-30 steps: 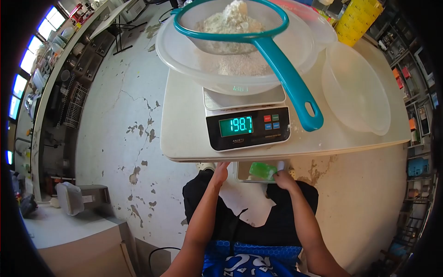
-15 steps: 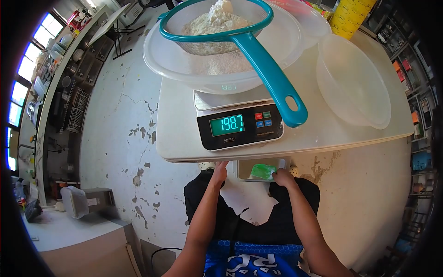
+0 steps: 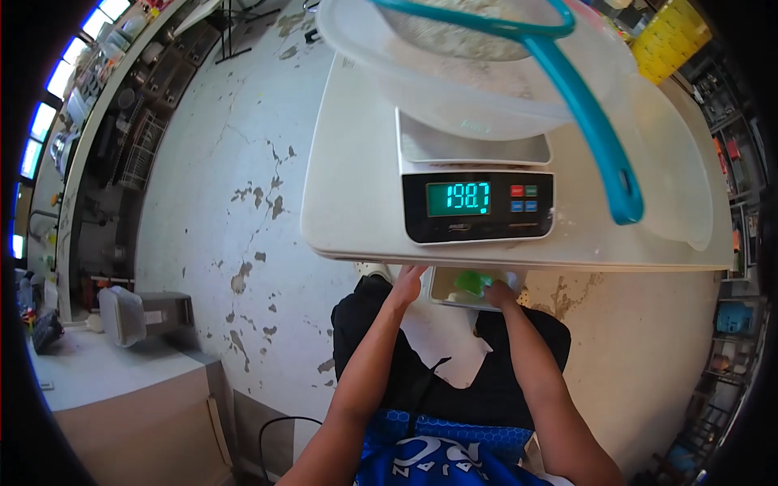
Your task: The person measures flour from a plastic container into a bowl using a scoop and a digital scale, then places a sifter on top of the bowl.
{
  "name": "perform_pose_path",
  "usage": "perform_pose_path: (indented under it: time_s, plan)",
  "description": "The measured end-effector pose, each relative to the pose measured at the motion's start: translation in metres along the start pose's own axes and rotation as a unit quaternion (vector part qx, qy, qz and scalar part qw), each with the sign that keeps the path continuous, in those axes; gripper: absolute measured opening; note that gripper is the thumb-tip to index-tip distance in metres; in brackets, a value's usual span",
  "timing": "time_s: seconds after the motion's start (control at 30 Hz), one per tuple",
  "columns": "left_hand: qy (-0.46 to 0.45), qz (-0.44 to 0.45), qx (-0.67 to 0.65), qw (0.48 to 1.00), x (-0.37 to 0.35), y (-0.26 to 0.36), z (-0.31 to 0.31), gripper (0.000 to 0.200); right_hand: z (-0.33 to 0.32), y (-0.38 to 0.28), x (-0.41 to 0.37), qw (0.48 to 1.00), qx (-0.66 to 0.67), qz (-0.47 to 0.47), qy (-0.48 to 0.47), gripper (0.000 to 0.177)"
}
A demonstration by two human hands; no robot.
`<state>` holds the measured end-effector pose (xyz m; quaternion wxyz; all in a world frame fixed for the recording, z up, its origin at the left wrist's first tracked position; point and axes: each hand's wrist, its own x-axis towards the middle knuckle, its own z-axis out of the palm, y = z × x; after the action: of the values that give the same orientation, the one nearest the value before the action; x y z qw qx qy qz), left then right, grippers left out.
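A kitchen scale (image 3: pixel 478 206) reading 198.7 stands on the white table (image 3: pixel 356 219). On it rests a translucent bowl (image 3: pixel 486 113), and across the bowl lies a teal-handled sieve (image 3: pixel 587 121) with white powder (image 3: pixel 462 40) in it. My right hand (image 3: pixel 499 293) is below the table edge, closed on a green item (image 3: pixel 472 283), possibly a scoop, over an open container (image 3: pixel 454 300) with pale contents. My left hand (image 3: pixel 409 285) is at the underside of the table edge, its fingertips hidden there; it is left of the container.
Another translucent bowl (image 3: pixel 673 162) lies at the table's right side. A yellow patterned roll (image 3: pixel 671 39) stands behind it. Shelving (image 3: pixel 733 316) lines the right, a sink counter (image 3: pixel 69 219) the left. A lower white counter (image 3: pixel 121 377) is at the left front.
The camera view has shifted, so the table items sit higher and further right. The green item has moved lower into the container with my right hand. The display reading is unchanged.
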<state>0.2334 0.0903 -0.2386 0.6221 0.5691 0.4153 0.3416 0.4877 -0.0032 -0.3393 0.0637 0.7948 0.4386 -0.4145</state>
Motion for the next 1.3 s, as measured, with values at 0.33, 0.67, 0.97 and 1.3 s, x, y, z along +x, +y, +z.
perform_pose_path:
  time_s: [0.33,0.67,0.97,1.3]
  plan:
    - [-0.021,0.080,0.140,0.987,-0.002,-0.047,0.004,0.035,0.079,-0.009,0.101,0.888,-0.091,-0.292,0.342,0.037]
    - [-0.016,-0.077,0.064,0.995,-0.020,-0.050,0.007,0.048,0.126,0.071,0.041,0.886,-0.085,-0.307,0.337,0.036]
    - [0.103,-0.090,-0.071,0.988,-0.032,-0.050,0.011,0.053,0.151,0.066,0.030,0.897,-0.064,-0.293,0.324,0.036]
    - [0.119,-0.135,-0.337,0.924,-0.030,-0.006,0.006,0.062,0.153,0.081,0.026,0.900,-0.033,-0.296,0.318,0.036]
